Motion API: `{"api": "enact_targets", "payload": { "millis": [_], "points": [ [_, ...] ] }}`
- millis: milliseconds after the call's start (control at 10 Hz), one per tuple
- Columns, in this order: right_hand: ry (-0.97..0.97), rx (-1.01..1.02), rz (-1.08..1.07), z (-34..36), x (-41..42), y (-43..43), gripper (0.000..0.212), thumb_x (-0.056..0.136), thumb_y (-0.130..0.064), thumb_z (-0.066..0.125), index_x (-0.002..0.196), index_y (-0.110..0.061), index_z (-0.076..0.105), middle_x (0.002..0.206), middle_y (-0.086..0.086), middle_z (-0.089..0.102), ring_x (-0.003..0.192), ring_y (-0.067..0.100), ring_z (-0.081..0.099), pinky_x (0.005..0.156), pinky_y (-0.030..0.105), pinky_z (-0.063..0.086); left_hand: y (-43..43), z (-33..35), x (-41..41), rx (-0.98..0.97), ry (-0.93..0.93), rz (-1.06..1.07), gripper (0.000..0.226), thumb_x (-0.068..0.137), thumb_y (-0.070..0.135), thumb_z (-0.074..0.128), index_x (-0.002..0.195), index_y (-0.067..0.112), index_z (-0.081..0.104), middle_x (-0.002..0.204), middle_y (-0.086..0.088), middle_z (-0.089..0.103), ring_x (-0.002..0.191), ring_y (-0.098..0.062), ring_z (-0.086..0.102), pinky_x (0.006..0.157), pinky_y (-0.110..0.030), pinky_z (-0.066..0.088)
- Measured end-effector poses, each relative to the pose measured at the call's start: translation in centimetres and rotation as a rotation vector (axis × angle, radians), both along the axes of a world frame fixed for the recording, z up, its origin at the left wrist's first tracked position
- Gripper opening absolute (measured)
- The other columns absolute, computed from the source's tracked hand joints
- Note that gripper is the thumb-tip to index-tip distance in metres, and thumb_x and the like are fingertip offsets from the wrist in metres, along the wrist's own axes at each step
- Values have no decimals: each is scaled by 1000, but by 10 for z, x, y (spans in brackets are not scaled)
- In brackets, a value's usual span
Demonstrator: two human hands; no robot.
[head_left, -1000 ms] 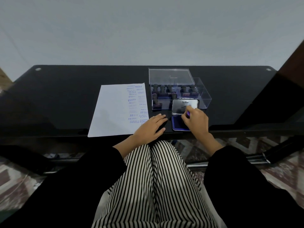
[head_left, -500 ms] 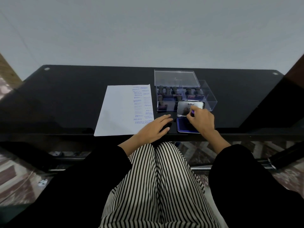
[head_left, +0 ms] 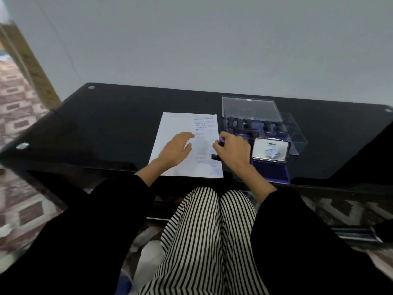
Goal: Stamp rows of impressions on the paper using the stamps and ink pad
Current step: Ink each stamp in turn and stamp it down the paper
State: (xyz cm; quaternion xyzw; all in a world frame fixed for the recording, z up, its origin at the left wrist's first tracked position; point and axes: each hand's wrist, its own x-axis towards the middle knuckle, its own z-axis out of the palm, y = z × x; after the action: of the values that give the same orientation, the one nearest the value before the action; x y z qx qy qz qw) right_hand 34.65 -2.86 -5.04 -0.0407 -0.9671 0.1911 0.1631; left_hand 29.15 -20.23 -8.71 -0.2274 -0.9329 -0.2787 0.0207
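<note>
A white paper (head_left: pixel 172 133) lies on the black glass table (head_left: pixel 119 122), with blue impressions down its right side. My left hand (head_left: pixel 175 149) rests flat on the paper, fingers spread. My right hand (head_left: pixel 232 151) grips a stamp (head_left: pixel 221 142) with a purple top; its dark base shows below my fingers over the paper's right edge. The open ink pad (head_left: pixel 271 169), its silver lid raised, sits to the right of that hand. Behind it stands a clear plastic box (head_left: pixel 297 135) holding several dark-handled stamps.
The clear box lid (head_left: pixel 248 107) leans upright at the back of the box. The table's near edge runs just above my striped trousers (head_left: pixel 204 241). A patterned floor (head_left: pixel 19 99) shows to the left.
My right hand has carried the stamp from the ink pad left to the paper. My left hand moved from the table edge onto the paper. The view has swung left.
</note>
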Motion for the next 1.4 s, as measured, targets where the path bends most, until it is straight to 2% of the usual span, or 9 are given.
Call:
{"api": "enact_targets", "payload": {
  "millis": [200, 300, 400, 600, 900, 1400],
  "points": [
    [-54, 28, 46, -11, -12, -30, 24, 89, -29, 50, 72, -12, 54, 62, 3, 53, 61, 22, 52, 57, 28, 42, -9, -16, -3, -147, -10, -19, 47, 101, 26, 36, 146, 14, 28, 156, -5, 23, 145, -21, 16, 117, -31, 11],
    [-70, 54, 57, -15, -16, -34, 27, 90, -30, 49, 77, -10, 60, 61, 2, 54, 61, 21, 54, 58, 29, 45, -8, -22, -6, -186, -26, -32, 50, 101, 31, 32, 148, 18, 23, 157, -4, 17, 147, -21, 9, 118, -37, 9],
    [-77, 75, 70, -19, -18, -35, 27, 91, -31, 48, 76, -11, 57, 62, 2, 54, 61, 19, 54, 57, 29, 46, -8, -27, -8, -209, -39, -39, 50, 101, 35, 30, 148, 20, 22, 158, -2, 13, 147, -21, 5, 118, -40, 6],
    [-84, 152, 65, -24, -17, -38, 26, 93, -31, 47, 73, -14, 47, 62, 0, 49, 60, 18, 46, 44, 21, 23, -11, -36, -7, -228, -25, -51, 51, 101, 36, 31, 148, 20, 23, 158, -3, 13, 147, -22, 5, 118, -41, 5],
    [-58, 209, 42, -37, -11, -40, 26, 96, -33, 43, 77, -15, 44, 62, 0, 48, 58, 17, 45, 43, 20, 21, -11, -38, -7, -227, -23, -48, 51, 101, 36, 29, 149, 20, 21, 158, -3, 12, 147, -21, 4, 119, -41, 3],
    [45, 141, 47, -50, -8, -42, 21, 90, -19, 50, 72, -14, 41, 57, 5, 44, 53, 20, 42, 41, 19, 18, -11, -42, -8, -227, -3, -41, 51, 101, 36, 29, 148, 21, 20, 158, -2, 12, 147, -21, 4, 119, -40, 2]
  ]
}}
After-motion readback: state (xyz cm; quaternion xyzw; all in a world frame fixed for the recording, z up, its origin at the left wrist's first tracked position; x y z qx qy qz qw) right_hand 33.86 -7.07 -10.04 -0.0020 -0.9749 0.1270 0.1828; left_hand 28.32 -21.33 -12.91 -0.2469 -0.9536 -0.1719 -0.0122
